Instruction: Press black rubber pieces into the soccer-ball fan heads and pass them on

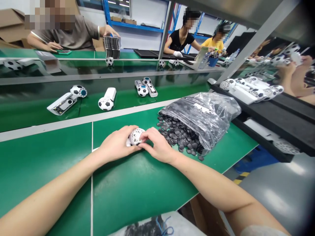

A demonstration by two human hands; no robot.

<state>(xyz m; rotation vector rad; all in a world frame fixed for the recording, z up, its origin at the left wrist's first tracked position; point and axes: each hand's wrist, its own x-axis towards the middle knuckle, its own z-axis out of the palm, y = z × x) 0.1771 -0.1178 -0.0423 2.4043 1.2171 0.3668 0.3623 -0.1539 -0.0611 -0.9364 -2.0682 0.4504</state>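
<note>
My left hand (118,144) is closed around a white device with a round, perforated soccer-ball head (136,136), held just over the green tabletop (128,193). The fingertips of my right hand (157,144) are pinched together against the right side of that head. Whatever small piece they may hold is hidden. To the right of my right hand, small black patches (182,136) spill from the mouth of a clear plastic bag (209,111).
Several soccer-ball devices (106,103) lie on a green conveyor belt (29,111) beyond a pale rail. Black trays (270,114) at right hold more white devices (251,90). A slanted metal post (253,42) rises there. Co-workers sit across the line (182,41).
</note>
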